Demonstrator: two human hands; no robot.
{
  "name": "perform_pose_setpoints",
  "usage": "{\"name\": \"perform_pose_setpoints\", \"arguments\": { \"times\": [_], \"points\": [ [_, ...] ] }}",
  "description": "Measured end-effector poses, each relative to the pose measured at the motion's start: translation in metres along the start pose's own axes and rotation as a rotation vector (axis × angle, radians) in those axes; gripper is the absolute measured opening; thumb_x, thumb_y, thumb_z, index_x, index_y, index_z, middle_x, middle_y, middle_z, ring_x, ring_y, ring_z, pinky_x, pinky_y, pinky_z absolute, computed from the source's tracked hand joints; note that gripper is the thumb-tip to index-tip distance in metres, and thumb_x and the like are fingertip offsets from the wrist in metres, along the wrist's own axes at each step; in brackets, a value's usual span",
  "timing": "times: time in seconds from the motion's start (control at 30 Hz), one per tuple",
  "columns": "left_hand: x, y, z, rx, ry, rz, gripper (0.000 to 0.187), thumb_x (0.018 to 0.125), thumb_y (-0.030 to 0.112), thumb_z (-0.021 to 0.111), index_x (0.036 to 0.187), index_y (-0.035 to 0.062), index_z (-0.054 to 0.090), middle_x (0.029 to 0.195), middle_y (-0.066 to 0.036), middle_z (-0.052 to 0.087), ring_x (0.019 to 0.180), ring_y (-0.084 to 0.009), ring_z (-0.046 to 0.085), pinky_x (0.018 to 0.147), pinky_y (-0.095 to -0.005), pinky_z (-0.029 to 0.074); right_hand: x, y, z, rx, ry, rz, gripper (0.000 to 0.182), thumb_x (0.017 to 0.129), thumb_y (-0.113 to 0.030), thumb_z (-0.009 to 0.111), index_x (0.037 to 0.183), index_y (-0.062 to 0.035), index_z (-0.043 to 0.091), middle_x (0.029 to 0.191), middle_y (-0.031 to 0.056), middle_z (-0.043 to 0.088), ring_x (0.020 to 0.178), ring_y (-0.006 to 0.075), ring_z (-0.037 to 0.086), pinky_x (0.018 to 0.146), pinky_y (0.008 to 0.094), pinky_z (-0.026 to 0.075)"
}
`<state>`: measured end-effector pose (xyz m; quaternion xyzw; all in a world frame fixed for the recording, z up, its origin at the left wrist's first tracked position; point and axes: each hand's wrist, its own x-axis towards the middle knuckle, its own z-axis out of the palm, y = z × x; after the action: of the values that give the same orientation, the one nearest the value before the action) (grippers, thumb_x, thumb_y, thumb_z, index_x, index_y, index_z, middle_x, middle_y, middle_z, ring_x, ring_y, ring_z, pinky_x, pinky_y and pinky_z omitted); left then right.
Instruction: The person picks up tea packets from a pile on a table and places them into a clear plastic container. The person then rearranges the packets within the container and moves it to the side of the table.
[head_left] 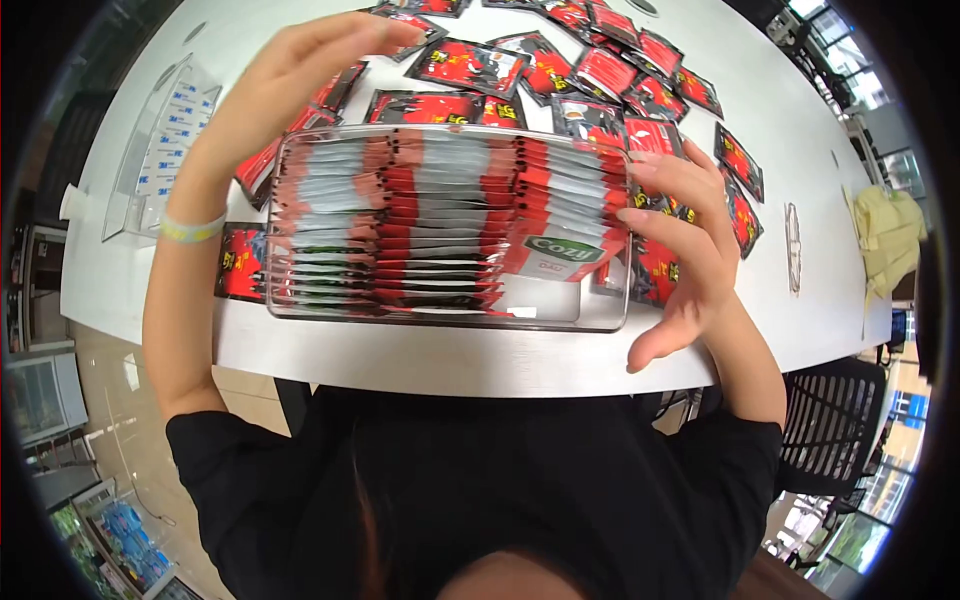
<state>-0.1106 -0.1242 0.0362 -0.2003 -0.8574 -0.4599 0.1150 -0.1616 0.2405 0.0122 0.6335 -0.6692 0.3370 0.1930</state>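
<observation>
In front of me on the white table lies a clear plastic box (450, 322). Sachets with red and silver wrappers (450, 200) are packed in it in three columns. A sachet marked "COZY" (560, 250) lies flatter at the right front of the box. My left hand (325, 50) is stretched out past the box's far left corner, fingers extended, its fingertips close to the red and black packets. My right hand (690, 220) is beside the box's right wall with its fingertips at the rim and its thumb apart. I see nothing held in it.
Several red and black packets (470, 65) are scattered and overlapping behind the box. A clear tray (150, 180) stands at the left with blue-printed white paper. To the right lie a narrow clear object (793, 248) and a pale yellow cloth (888, 240). A black chair (835, 425) is nearby.
</observation>
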Motion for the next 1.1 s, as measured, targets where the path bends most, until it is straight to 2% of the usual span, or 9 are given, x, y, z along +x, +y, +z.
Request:
{"name": "perform_pose_setpoints", "arguments": {
  "times": [0.07,0.17,0.2,0.43,0.6,0.73,0.8,0.83,1.1],
  "points": [
    [-0.001,0.022,-0.005,-0.003,-0.113,0.04,0.047,0.104,0.032,0.042,0.121,-0.0059,0.063,0.123,-0.014,0.066,0.118,-0.0216,0.06,0.107,-0.0343,0.04,-0.002,0.001,0.005,-0.006,0.005,-0.016,0.083,0.064,-0.075,0.072,0.107,-0.0032,0.07,0.119,0.0185,0.063,0.109,0.0351,0.062,0.108,0.0551,0.029],
    [-0.01,0.054,0.026,-0.038,-0.017,0.09,0.03,0.099,0.022,0.055,0.11,-0.0017,0.069,0.107,-0.008,0.071,0.099,-0.0163,0.065,0.09,-0.0283,0.049,0.003,-0.006,0.015,0.072,0.086,0.125,0.04,0.072,-0.027,0.083,0.101,-0.0016,0.07,0.115,0.0166,0.065,0.102,0.0288,0.064,0.093,0.0393,0.045],
    [-0.014,0.063,0.03,0.108,-0.109,0.065,0.03,0.096,0.019,0.056,0.114,-0.0019,0.067,0.112,-0.011,0.07,0.108,-0.0205,0.063,0.097,-0.0319,0.046,0.006,-0.008,0.018,0.145,0.14,0.164,0.032,0.069,-0.008,0.082,0.098,-0.0013,0.07,0.113,0.0155,0.065,0.098,0.0259,0.064,0.084,0.0319,0.049],
    [-0.014,0.058,0.043,0.266,-0.14,0.061,0.027,0.092,0.015,0.064,0.115,-0.0002,0.067,0.113,-0.011,0.069,0.106,-0.0215,0.065,0.094,-0.0319,0.049,0.01,-0.021,0.012,0.048,0.089,0.053,0.039,0.067,-0.027,0.082,0.097,-0.0053,0.07,0.114,0.0152,0.065,0.102,0.0316,0.062,0.094,0.0421,0.044],
    [-0.018,0.067,0.047,0.303,-0.198,-0.12,0.034,0.094,0.019,0.064,0.123,0.0018,0.063,0.11,-0.01,0.07,0.1,-0.0149,0.063,0.09,-0.0283,0.048,0.01,-0.063,0.032,-0.239,0.06,-0.097,0.035,0.072,-0.038,0.078,0.095,-0.0121,0.073,0.104,0.0049,0.068,0.099,0.0238,0.063,0.102,0.0502,0.036],
    [-0.025,0.078,0.048,0.325,-0.243,-0.253,0.045,0.089,0.022,0.069,0.129,0.004,0.059,0.113,-0.011,0.069,0.1,-0.0184,0.064,0.09,-0.029,0.048,0.011,-0.042,0.037,-0.311,0.075,-0.177,0.025,0.069,-0.03,0.08,0.088,-0.0156,0.071,0.098,-0.0001,0.067,0.086,0.0183,0.062,0.1,0.0492,0.037],
    [-0.033,0.071,0.049,0.527,-0.17,-0.012,0.062,0.08,0.026,0.076,0.135,0.0063,0.055,0.117,-0.013,0.067,0.094,-0.0238,0.065,0.085,-0.0307,0.05,0.009,-0.04,0.039,-0.338,0.108,-0.196,0.025,0.069,-0.028,0.079,0.089,-0.0156,0.071,0.097,-0.0002,0.067,0.085,0.018,0.061,0.1,0.0492,0.036],
    [-0.034,0.078,0.048,0.482,-0.208,-0.096,0.077,0.072,0.028,0.082,0.139,0.0078,0.052,0.121,-0.014,0.065,0.092,-0.0286,0.064,0.084,-0.0335,0.051,0.008,-0.039,0.041,-0.359,0.143,-0.217,0.025,0.068,-0.025,0.079,0.089,-0.0155,0.071,0.096,-0.0002,0.067,0.084,0.0176,0.061,0.1,0.0493,0.036],
    [-0.042,0.068,0.047,0.461,-0.201,0.046,0.088,0.066,0.027,0.086,0.143,0.0083,0.048,0.119,-0.015,0.064,0.092,-0.0283,0.063,0.081,-0.0335,0.05,0.006,-0.061,0.05,-0.25,0.061,0.005,0.031,0.062,-0.019,0.079,0.092,-0.0166,0.073,0.092,-0.0017,0.063,0.08,0.0173,0.057,0.097,0.0467,0.035]
  ]
}}
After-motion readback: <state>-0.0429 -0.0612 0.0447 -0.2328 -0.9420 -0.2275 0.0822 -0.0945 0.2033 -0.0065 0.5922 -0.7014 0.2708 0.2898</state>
